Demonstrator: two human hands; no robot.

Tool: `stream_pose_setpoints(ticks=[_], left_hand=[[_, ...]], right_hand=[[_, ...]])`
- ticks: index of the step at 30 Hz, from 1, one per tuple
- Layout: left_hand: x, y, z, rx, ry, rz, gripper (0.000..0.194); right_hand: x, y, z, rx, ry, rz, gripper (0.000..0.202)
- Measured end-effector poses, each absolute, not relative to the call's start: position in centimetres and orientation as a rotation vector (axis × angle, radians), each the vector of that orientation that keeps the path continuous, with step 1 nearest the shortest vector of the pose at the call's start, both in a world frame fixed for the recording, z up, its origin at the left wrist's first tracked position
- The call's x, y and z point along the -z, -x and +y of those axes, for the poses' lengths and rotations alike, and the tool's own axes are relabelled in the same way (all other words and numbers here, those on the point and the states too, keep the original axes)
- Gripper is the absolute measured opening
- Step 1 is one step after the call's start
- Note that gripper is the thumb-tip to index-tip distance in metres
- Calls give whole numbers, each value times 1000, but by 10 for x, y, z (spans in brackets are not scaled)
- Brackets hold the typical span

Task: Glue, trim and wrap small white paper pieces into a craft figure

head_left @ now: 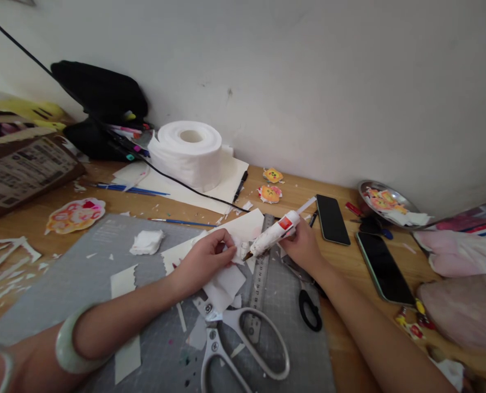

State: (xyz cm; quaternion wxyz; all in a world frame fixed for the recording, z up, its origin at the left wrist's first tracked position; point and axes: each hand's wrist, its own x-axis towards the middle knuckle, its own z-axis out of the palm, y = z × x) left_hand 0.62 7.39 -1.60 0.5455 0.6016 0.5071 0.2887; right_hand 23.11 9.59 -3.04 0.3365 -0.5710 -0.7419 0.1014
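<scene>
My right hand (302, 244) is wrapped round a white hot glue gun (273, 233), its nozzle pointing down and left. The nozzle tip is close to a small white paper piece (239, 249) pinched in my left hand (212, 252); whether they touch I cannot tell. Beneath my left hand lie white paper scraps (225, 285) and the silver-handled scissors (263, 349). A metal ruler (259, 289) lies on the grey cutting mat (161, 333) just right of them. A folded white pad (147, 242) sits left of my left hand.
At the back stands a white tissue roll (187, 153), with a black cord (177, 180) crossing in front. Two phones (333, 219), black-handled scissors (309, 311) and a metal bowl (384, 204) of paper cut-outs are on the right. A cardboard box (25, 169) stands far left.
</scene>
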Motion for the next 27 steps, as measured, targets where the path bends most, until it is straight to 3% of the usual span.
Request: stream_pose_setpoints(ticks=[27], left_hand=[[21,-5,75,-704,-1419,1193,13]], right_hand=[[32,-232,98,-99,1452,-1890,14]])
